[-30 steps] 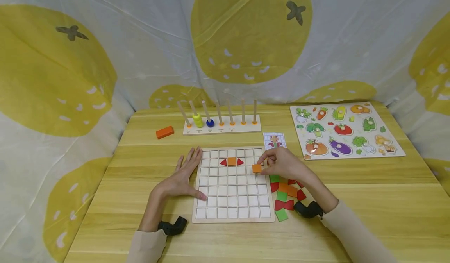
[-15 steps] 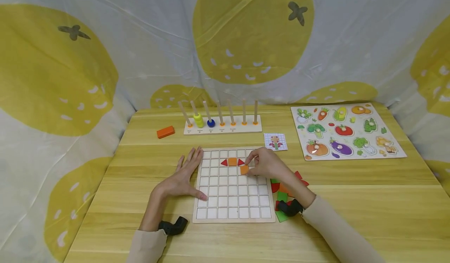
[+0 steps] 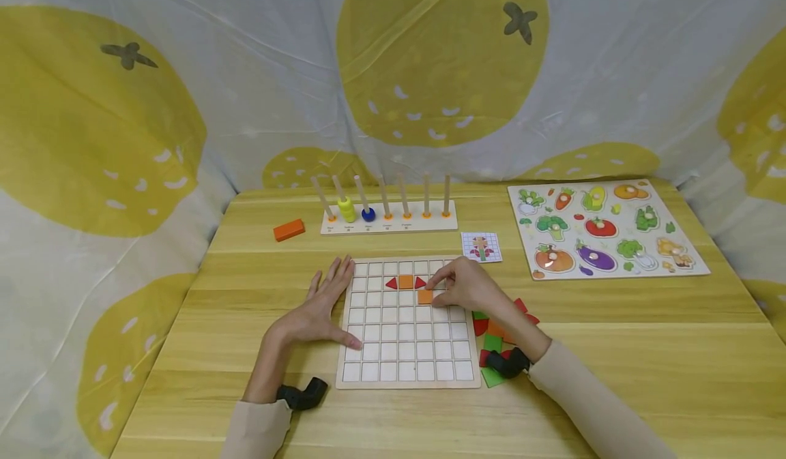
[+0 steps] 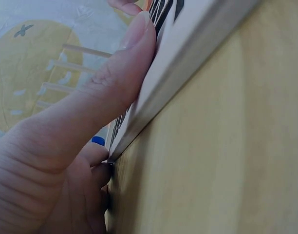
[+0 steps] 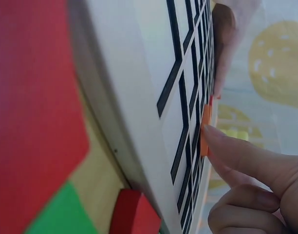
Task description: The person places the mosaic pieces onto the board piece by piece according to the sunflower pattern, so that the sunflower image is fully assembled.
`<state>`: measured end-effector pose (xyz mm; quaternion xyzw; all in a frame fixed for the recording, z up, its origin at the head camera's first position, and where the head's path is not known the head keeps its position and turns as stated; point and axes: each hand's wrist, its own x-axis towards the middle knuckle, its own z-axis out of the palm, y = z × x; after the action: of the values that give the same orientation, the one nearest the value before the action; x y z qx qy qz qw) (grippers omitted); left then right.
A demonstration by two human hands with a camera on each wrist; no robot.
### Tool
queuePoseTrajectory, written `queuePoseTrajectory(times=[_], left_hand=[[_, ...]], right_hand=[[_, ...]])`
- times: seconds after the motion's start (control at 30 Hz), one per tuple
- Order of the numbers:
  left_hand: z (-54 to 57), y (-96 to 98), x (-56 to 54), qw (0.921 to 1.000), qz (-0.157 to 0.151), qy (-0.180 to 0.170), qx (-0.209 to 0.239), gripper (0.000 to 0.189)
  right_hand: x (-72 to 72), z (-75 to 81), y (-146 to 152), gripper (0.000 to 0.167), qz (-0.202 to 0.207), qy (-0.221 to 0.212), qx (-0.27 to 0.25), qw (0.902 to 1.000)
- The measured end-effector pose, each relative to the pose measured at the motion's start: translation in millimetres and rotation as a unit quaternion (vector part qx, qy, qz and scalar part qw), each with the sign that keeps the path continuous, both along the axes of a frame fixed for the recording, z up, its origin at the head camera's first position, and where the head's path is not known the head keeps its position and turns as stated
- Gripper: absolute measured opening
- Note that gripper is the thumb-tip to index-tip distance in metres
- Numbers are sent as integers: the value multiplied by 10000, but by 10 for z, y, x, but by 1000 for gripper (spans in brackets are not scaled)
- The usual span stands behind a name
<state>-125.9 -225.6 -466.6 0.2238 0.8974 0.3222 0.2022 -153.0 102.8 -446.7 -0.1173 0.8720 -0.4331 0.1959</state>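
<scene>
A white gridded wooden board (image 3: 389, 334) lies on the table. My left hand (image 3: 313, 316) rests at its left edge, fingers extended, the thumb (image 4: 124, 63) lying over the rim. Between thumb and fingers, my right hand (image 3: 463, 287) pinches an orange square tile (image 3: 425, 297) at the board, in the third row from the far side, just below the right-hand red triangle tile (image 3: 420, 282). A second orange square tile (image 3: 406, 282) sits in the second row, flanked by that triangle and another red triangle tile (image 3: 391, 283). Whether the pinched tile lies fully in its cell, I cannot tell.
Loose red, green and orange tiles (image 3: 493, 342) lie right of the board, partly under my right forearm. Beyond the board are a small pattern card (image 3: 482, 247), a peg stand (image 3: 389, 223) with rings, and an orange block (image 3: 288, 230). A vegetable puzzle (image 3: 604, 230) lies back right.
My right hand has moved left across the board with the orange square tile, which is now below the red triangle. The pattern card is uncovered. My left hand has stayed put.
</scene>
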Motion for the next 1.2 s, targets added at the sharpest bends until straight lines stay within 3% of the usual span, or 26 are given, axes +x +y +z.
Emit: queuePoseTrajectory(times=[0.43, 0.7, 0.87, 1.0, 1.2], left_hand=[[-2, 3, -7, 10000, -48, 53, -21, 148], [-7, 5, -14, 10000, -65, 71, -25, 147], [0, 15, -9, 9999, -76, 68, -64, 147], [-2, 10, -4, 9999, -70, 69, -67, 148], [-9, -5, -7, 9999, -71, 85, -70, 148]], right_hand=[[-7, 5, -70, 16, -14, 80, 121, 9999], [10, 25, -31, 14, -77, -35, -79, 9999], [20, 70, 175, 13, -88, 110, -293, 9995], [20, 77, 424, 17, -164, 417, -149, 9989], [78, 35, 786, 19, -327, 210, -70, 9992]])
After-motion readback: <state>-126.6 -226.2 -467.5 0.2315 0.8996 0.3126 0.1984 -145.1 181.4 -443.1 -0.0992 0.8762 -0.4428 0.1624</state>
